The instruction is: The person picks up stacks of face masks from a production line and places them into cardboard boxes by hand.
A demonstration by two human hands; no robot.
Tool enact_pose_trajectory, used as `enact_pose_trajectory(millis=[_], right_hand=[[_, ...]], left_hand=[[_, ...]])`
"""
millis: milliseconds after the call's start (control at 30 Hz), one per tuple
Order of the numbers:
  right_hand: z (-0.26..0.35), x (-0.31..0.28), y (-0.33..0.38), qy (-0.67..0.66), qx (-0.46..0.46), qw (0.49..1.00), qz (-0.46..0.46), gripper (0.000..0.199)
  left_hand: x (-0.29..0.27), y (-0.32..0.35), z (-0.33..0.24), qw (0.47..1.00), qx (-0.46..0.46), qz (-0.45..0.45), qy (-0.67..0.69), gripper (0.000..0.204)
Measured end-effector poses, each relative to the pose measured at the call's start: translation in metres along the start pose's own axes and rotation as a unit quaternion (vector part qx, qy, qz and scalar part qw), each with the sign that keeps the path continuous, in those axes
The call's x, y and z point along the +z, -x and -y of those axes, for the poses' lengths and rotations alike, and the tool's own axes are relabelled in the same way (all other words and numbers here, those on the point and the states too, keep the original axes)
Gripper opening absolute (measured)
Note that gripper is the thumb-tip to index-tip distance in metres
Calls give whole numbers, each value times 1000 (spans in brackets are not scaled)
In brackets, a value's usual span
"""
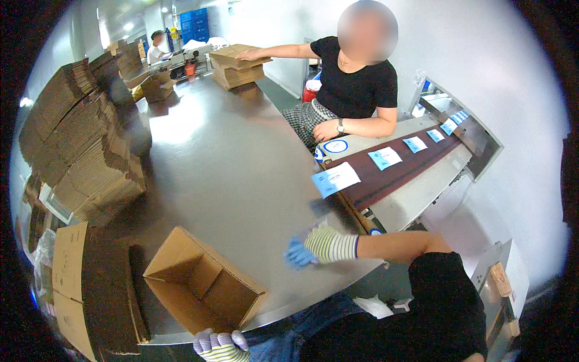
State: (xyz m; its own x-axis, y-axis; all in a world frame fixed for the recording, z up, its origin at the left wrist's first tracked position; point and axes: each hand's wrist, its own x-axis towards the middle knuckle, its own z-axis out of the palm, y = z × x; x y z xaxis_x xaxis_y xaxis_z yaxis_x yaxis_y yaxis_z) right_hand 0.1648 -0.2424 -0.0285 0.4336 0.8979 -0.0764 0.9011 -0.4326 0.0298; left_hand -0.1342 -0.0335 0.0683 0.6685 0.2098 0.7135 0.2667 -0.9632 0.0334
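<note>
L hand (221,346), in striped glove, is placed at near end of open ctn (208,282), fingers bent by its lower rim; whether cardboard is gripped or only touched can't be told. Ctn is set just ahead of L hand, to the left of R hand (325,245), w/ its mouth facing up. R hand, also gloved, is held over metal table (229,157), apart from ctn. Its fingers are blurred into a light-blue patch: glove tips or a held packet can't be told, nor open vs closed.

Ahead of R hand & to its right, blue-&-white packets (385,158) are laid in a row on dark conveyor belt (392,188); nearest one is seen jutting past belt end. Left of L hand, flattened ctns (105,292) are stood on edge; farther ahead on that side, a tall ctn pile (84,145) is seen. Far ahead of both hands, a smaller stack (237,76) is touched by co-worker's hand (248,55).
</note>
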Motion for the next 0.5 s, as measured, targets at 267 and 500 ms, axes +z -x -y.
enact_pose_trajectory(millis=[267,500], right_hand=[[16,-50,-45,-184,75,958,206,73],[80,-150,-50,-730,-120,672,-41,71]], left_hand=[[-9,6,0,1000,10,-3,27,27],[-18,13,-12,999,27,24,19,29]])
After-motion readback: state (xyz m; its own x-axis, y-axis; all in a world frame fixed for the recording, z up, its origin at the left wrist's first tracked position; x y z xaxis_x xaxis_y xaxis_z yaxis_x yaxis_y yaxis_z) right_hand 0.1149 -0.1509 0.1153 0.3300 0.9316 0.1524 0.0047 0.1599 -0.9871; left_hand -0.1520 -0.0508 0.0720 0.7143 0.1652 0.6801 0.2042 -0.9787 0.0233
